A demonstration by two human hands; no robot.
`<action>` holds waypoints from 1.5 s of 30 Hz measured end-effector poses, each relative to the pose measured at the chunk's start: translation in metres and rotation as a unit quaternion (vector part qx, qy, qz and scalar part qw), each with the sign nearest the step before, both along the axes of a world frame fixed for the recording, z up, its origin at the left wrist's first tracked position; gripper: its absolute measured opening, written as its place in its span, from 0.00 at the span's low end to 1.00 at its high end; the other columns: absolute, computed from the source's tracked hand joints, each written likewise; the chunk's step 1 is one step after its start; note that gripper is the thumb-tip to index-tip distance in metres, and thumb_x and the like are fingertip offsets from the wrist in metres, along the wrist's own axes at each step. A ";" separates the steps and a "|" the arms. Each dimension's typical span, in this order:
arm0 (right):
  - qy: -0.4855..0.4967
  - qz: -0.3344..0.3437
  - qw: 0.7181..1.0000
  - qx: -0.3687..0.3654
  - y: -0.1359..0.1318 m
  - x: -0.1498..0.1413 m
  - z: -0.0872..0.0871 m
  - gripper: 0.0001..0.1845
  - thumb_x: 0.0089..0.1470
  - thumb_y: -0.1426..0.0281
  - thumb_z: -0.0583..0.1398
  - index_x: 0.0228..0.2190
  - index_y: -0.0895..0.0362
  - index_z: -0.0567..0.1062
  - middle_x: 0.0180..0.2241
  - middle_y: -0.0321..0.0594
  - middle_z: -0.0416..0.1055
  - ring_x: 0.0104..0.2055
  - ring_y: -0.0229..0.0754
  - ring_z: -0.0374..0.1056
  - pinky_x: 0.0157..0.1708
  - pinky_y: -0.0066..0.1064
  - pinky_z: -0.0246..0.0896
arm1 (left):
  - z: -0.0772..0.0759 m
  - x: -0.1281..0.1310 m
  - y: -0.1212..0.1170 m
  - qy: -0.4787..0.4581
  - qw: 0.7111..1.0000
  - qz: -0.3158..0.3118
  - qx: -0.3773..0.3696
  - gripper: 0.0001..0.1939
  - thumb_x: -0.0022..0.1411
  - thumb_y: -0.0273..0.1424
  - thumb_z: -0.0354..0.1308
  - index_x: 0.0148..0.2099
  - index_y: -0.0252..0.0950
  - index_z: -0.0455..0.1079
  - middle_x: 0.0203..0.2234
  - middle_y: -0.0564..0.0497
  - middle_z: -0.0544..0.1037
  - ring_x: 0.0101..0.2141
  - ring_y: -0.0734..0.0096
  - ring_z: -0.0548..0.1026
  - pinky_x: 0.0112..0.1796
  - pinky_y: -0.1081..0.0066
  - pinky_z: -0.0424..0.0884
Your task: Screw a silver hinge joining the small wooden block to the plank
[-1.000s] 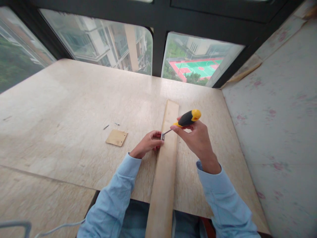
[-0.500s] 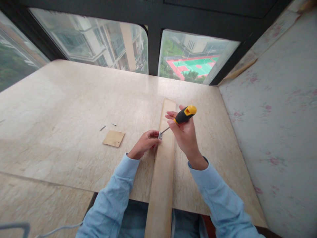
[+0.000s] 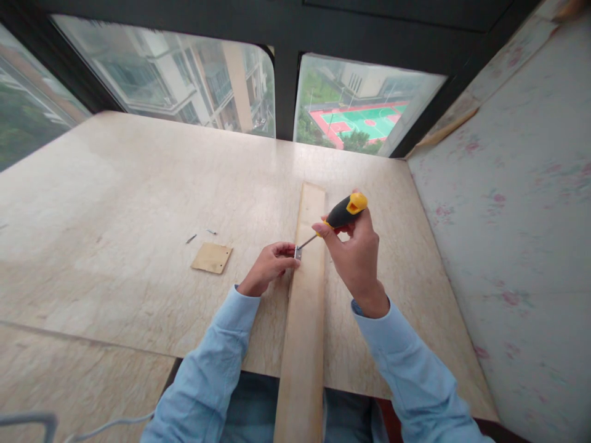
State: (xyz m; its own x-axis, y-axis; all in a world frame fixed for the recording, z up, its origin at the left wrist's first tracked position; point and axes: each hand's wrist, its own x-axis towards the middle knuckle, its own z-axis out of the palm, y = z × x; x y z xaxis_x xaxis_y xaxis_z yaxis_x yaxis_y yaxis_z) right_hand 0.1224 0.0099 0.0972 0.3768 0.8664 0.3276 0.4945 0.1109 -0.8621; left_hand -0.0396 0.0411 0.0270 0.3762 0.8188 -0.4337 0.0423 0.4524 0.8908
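Note:
A long pale wooden board (image 3: 305, 320) lies lengthwise on the stone-patterned surface, its near end jutting past the front edge. At the board's left edge sits a small metal hinge-like plate (image 3: 298, 253), pinched between the thumb and fingers of my left hand (image 3: 272, 263). My right hand (image 3: 355, 252) is closed around a screwdriver (image 3: 344, 213) with a black and yellow handle. Its shaft slants down to the left and the tip meets the metal plate. Whether a screw head sits under the tip is too small to tell.
Left of the board lie a thin square wooden piece (image 3: 212, 258) with two small holes and two small screw-like metal bits (image 3: 191, 239). A floral wall (image 3: 512, 246) rises at the right, dark-framed windows (image 3: 285, 92) at the back. A pale cable (image 3: 115, 423) runs at lower left.
My right hand has turned around the screwdriver handle, and its fingers, spread before, are now curled in. The board's near end has shifted slightly right. My left hand keeps its place.

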 end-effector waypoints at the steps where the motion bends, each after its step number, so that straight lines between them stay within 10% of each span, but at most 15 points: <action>1: 0.013 0.013 1.000 -0.001 -0.001 0.000 0.000 0.43 0.53 0.56 0.65 0.64 0.52 0.56 0.41 0.43 0.78 0.40 0.47 0.75 0.42 0.42 0.72 | -0.001 0.000 0.000 0.001 1.000 0.001 0.000 0.19 0.40 0.28 0.67 0.39 0.33 0.75 0.31 0.52 0.77 0.24 0.78 0.67 0.21 0.77 0.55; 8: 0.059 0.143 0.988 0.012 -0.006 -0.002 0.000 0.44 0.58 0.65 0.59 0.68 0.48 0.42 0.51 0.45 0.75 0.46 0.46 0.75 0.49 0.45 0.71 | 0.000 0.000 0.000 -0.004 1.000 0.001 0.002 0.20 0.40 0.29 0.68 0.40 0.33 0.75 0.31 0.52 0.77 0.23 0.79 0.67 0.20 0.77 0.54; 19: -0.008 0.022 1.000 -0.009 -0.005 0.007 0.007 0.42 0.48 0.56 0.68 0.60 0.50 0.61 0.51 0.47 0.72 0.45 0.52 0.74 0.47 0.48 0.72 | 0.000 -0.001 0.000 0.006 1.000 0.003 0.007 0.19 0.41 0.28 0.67 0.39 0.33 0.74 0.31 0.52 0.77 0.23 0.79 0.67 0.20 0.77 0.56; 27: 0.134 0.194 0.971 0.025 -0.007 0.007 0.004 0.41 0.56 0.64 0.62 0.65 0.46 0.49 0.52 0.44 0.71 0.49 0.46 0.74 0.48 0.46 0.73 | -0.001 -0.001 0.000 -0.002 1.000 0.000 -0.002 0.19 0.42 0.28 0.67 0.40 0.33 0.74 0.31 0.52 0.77 0.23 0.80 0.67 0.22 0.77 0.59; 38: -0.014 0.021 0.998 0.050 -0.001 0.014 0.004 0.32 0.47 0.57 0.69 0.51 0.50 0.67 0.50 0.44 0.71 0.46 0.48 0.73 0.45 0.42 0.74 | -0.002 -0.001 -0.001 -0.034 0.999 -0.011 -0.004 0.17 0.43 0.28 0.67 0.39 0.32 0.73 0.31 0.51 0.76 0.24 0.78 0.71 0.24 0.77 0.64; 45: 0.143 0.190 0.968 0.075 0.001 0.011 -0.001 0.36 0.55 0.64 0.62 0.61 0.47 0.54 0.54 0.44 0.70 0.56 0.47 0.70 0.55 0.49 0.68 | -0.005 -0.001 0.000 -0.033 0.999 -0.002 -0.015 0.18 0.42 0.27 0.67 0.40 0.32 0.73 0.31 0.52 0.76 0.23 0.78 0.71 0.23 0.76 0.66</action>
State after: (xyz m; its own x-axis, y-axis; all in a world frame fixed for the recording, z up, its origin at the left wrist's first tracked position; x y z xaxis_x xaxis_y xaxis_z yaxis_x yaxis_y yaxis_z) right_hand 0.1333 0.0106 0.0967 0.1335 0.9113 0.3895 0.1374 0.3722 -0.9179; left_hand -0.0402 0.0409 0.0218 0.4083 0.8044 -0.4316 -0.0139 0.4782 0.8782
